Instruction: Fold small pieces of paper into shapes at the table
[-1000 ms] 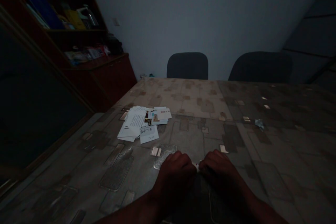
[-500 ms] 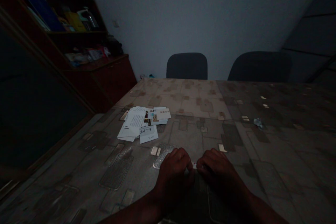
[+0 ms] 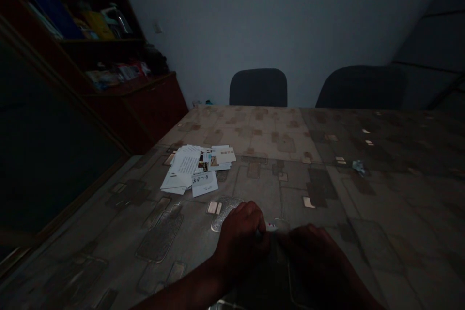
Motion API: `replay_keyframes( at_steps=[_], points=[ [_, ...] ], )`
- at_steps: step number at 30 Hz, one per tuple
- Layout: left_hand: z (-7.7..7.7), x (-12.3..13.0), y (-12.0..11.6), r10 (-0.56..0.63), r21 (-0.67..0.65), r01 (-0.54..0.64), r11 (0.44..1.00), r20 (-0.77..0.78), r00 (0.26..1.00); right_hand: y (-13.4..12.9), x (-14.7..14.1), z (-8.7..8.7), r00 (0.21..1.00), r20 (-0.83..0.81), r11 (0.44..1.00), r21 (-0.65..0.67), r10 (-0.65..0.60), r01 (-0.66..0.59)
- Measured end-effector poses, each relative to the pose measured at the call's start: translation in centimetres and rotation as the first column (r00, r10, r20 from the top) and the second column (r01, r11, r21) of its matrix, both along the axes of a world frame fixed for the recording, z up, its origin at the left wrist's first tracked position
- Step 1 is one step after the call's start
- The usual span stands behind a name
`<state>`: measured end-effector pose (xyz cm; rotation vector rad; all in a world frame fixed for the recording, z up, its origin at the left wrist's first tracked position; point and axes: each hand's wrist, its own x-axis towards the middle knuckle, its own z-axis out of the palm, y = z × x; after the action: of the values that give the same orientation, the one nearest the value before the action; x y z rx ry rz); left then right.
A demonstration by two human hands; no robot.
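My left hand [image 3: 245, 232] is closed above the near side of the table, pinching a small white piece with red marks [image 3: 271, 226] that pokes out past its fingertips. What this piece is I cannot make out, as most of it is hidden in the fingers. Just right of it is my right hand [image 3: 314, 252], dark and blurred, its fingertips close to the piece's free end. Whether they touch it does not show. Farther off to the left lies a loose pile of printed cards and papers [image 3: 185, 169].
The table [image 3: 250, 128] wears a patterned cover. A small crumpled wad [image 3: 358, 167] rests on its right part. Two chairs, one near the middle [image 3: 258, 88] and one at right [image 3: 361, 88], stand behind it. A red-brown cabinet [image 3: 152, 106] with filled shelves is at left.
My right hand has shifted right and slightly down, away from my left hand, so more of the white piece shows. The left hand stays almost where it was. The view has tilted slightly.
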<state>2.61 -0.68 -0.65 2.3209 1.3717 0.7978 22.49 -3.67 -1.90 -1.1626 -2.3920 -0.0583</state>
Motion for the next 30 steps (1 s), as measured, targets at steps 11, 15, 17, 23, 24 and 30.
replay_keyframes(
  at_steps=[11,15,17,23,24,30],
  points=[
    [0.15,-0.33,0.46,-0.046,-0.002,0.046,0.999,0.004,0.999,-0.19,-0.4,0.73,0.995,0.093,0.989,0.138,0.047,-0.059],
    [0.32,-0.46,0.55,-0.059,-0.049,0.06,0.997,0.031,0.998,-0.18,-0.46,0.63,0.995,0.102,0.991,0.125,0.023,-0.036],
    [0.3,-0.46,0.56,-0.059,-0.059,0.06,0.996,0.034,0.998,-0.14,-0.47,0.53,0.994,0.105,0.991,0.127,0.02,-0.033],
    [0.26,-0.37,0.51,-0.046,-0.029,0.046,0.999,0.01,0.999,-0.04,-0.49,0.27,0.992,0.126,0.993,0.111,0.015,-0.029],
    [0.28,-0.38,0.5,-0.045,-0.029,0.046,0.999,0.009,0.999,0.0,-0.51,0.26,0.992,0.129,0.993,0.114,0.014,-0.029],
    [0.15,-0.47,0.47,-0.038,-0.025,0.038,0.999,0.011,0.999,0.16,-0.6,0.1,0.989,0.148,0.994,0.109,-0.012,-0.004]
  ],
)
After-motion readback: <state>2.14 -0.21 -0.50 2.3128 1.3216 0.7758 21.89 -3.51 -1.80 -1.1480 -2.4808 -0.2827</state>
